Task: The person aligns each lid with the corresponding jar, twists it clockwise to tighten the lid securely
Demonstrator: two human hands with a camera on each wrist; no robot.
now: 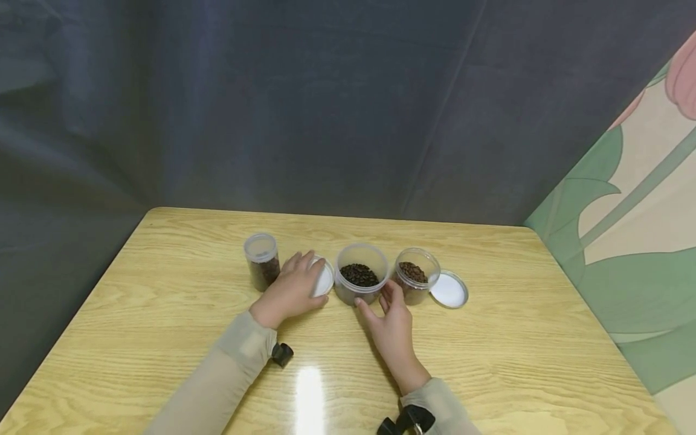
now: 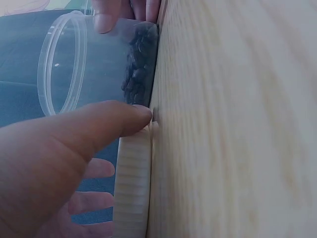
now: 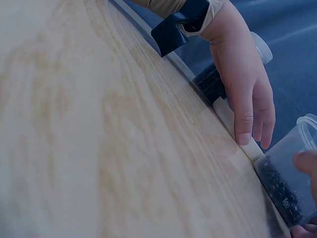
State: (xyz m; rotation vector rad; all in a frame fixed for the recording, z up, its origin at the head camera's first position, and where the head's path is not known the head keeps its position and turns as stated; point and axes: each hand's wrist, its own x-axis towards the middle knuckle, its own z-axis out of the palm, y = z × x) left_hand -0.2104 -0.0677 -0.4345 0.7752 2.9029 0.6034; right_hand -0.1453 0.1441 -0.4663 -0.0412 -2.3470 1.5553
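Note:
A wide clear plastic jar (image 1: 348,293) of dark beans (image 1: 359,275) stands uncovered and upright on the table. My right hand (image 1: 394,332) holds its near right side, the thumb (image 2: 103,22) on the wall and the fingers round the side. Just left of that jar lies a round lid (image 1: 325,280) with its white face up. Over the lid is my left hand (image 1: 293,291), fingers spread and nearly straight above it. Its thumb (image 2: 133,118) lies at the lid's near edge, close to the jar's base. The palm hides part of the lid.
A narrower jar (image 1: 263,273) with dark contents stands left of my left hand. To the right are an uncovered jar (image 1: 414,295) of brown beans and a second white-faced lid (image 1: 449,290). All rest on the wood-grained table (image 1: 516,338), before a dark curtain (image 1: 348,121).

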